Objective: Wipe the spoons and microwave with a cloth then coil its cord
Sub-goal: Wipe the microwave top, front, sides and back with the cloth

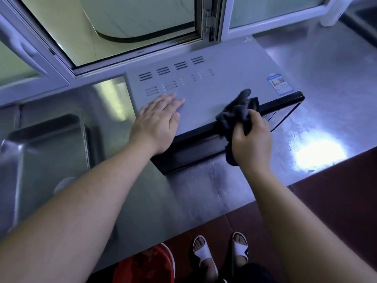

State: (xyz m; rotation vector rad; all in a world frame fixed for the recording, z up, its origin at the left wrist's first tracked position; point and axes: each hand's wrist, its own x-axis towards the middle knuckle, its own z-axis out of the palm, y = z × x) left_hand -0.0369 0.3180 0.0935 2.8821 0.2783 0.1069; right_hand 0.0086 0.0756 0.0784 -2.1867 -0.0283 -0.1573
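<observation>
Two bare hands work on a grey microwave (204, 94) seen from a head camera looking down. It sits on a steel counter (326, 88) against a window (126, 27), with its dark door edge facing near and right.

Left hand (159, 121) lies flat on the near left part of the microwave top, palm down, fingers (173, 100) straight and close together, holding nothing. It appears to steady the appliance.

Right hand (252, 141) is curled tightly around a dark cloth (237, 113), bunched in the fist. The cloth's loose end spills onto the top at the near right edge, where top meets door, and a tail hangs below the hand.

Vent slots (171, 72) run across the far left of the top, and a small blue label (278, 82) sits at the far right.

A steel sink (47, 152) lies to the left. On the floor near the person's sandalled feet (220, 252) stands a red basin (146, 264).

No spoons or cord are in view.

Judged from this, the microwave wiping step is in hand, at the top's front edge. The next move likely calls for pressing the cloth flat and sweeping it across the top or down the door while the left hand braces the body. Coiling the cord would come afterwards.
</observation>
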